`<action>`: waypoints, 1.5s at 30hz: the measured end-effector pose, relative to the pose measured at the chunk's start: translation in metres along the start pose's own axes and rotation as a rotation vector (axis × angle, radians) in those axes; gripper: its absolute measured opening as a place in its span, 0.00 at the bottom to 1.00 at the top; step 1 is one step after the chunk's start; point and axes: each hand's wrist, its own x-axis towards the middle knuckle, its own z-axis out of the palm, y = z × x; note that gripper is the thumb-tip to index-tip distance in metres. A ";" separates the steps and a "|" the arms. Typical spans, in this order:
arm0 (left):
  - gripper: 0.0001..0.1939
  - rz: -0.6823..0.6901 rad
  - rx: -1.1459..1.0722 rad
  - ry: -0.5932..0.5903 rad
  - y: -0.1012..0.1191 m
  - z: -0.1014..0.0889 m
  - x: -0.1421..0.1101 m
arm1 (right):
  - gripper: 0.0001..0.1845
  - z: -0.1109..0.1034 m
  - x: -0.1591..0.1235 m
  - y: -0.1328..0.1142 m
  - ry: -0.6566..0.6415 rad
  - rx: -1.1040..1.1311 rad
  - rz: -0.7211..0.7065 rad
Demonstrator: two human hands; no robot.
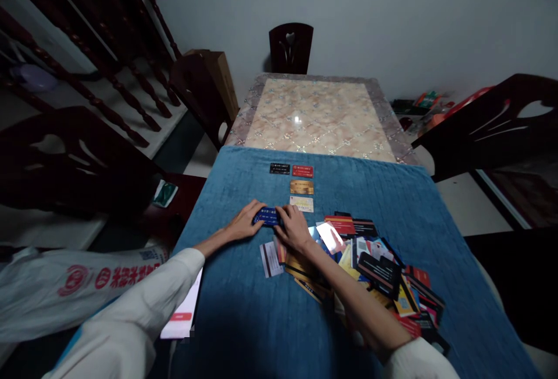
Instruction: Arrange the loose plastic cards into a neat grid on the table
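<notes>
A dark blue card [267,215] with light lettering is between my two hands, just above or on the blue cloth. My left hand [244,221] pinches its left end, and my right hand [295,228] grips its right end. Beyond my hands lie a black card [279,168], a red card [302,171], a gold card [301,187] and a whitish card [302,203]. A loose heap of mixed cards [379,274] spreads to the right, partly under my right forearm. Near my right wrist lies a pale card with a dark stripe [271,259].
A blue cloth [231,309] covers the near part of the table; a shiny patterned cover [314,111] shows beyond. At the left edge lies a phone [185,309] with a lit screen, beside a white plastic bag [78,286]. Dark wooden chairs [291,47] stand around.
</notes>
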 end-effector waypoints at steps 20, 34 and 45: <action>0.28 0.151 0.299 -0.178 -0.017 0.004 -0.003 | 0.29 -0.005 0.002 0.002 -0.137 -0.096 0.090; 0.24 0.153 0.278 -0.187 -0.012 0.007 0.003 | 0.28 -0.002 -0.010 0.013 -0.125 -0.110 0.159; 0.20 0.151 0.329 -0.205 -0.014 0.007 -0.001 | 0.24 -0.005 -0.009 0.009 -0.143 -0.101 0.180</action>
